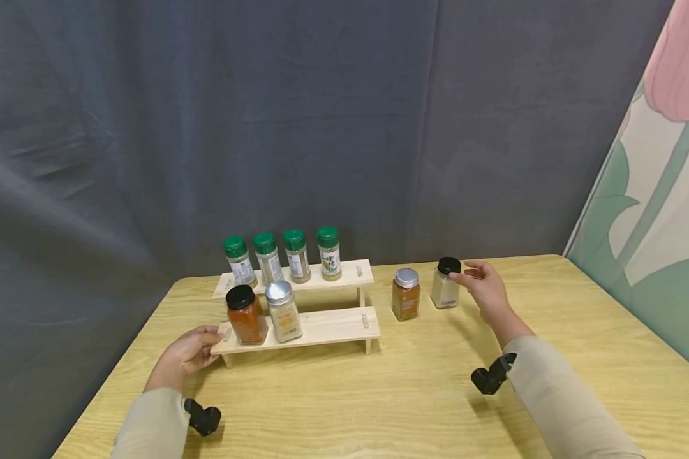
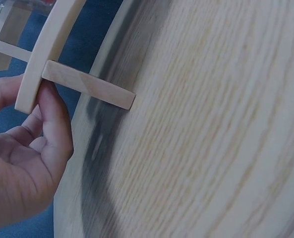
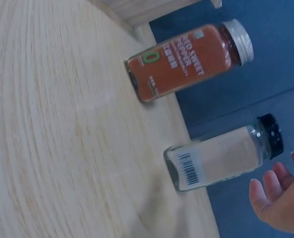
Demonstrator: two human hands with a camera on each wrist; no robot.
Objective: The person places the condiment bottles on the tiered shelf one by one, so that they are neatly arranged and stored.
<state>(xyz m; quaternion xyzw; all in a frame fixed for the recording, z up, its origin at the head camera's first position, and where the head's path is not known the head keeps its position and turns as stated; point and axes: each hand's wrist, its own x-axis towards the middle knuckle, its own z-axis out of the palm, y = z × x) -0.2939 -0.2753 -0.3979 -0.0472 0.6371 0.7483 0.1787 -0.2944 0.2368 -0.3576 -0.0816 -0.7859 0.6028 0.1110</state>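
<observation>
My left hand (image 1: 191, 352) pinches the left end of the lower board of a two-tier wooden spice rack (image 1: 335, 326); the left wrist view shows thumb and fingers on either side of the board (image 2: 29, 94). At the right, my right hand (image 1: 487, 292) is beside a black-capped glass jar of pale powder (image 1: 445, 292), fingers spread and loosely bent. In the right wrist view a small gap shows between those fingers (image 3: 258, 196) and the jar's cap (image 3: 270, 136). Left of that jar stands a silver-capped jar labelled red sweet pepper (image 1: 406, 302).
On the lower tier stand a black-capped jar of red spice (image 1: 248, 324) and a silver-capped jar of pale granules (image 1: 286, 320). Several green-capped shakers (image 1: 330, 262) line the upper tier. A dark curtain (image 1: 321, 127) hangs behind the wooden table (image 1: 344, 401).
</observation>
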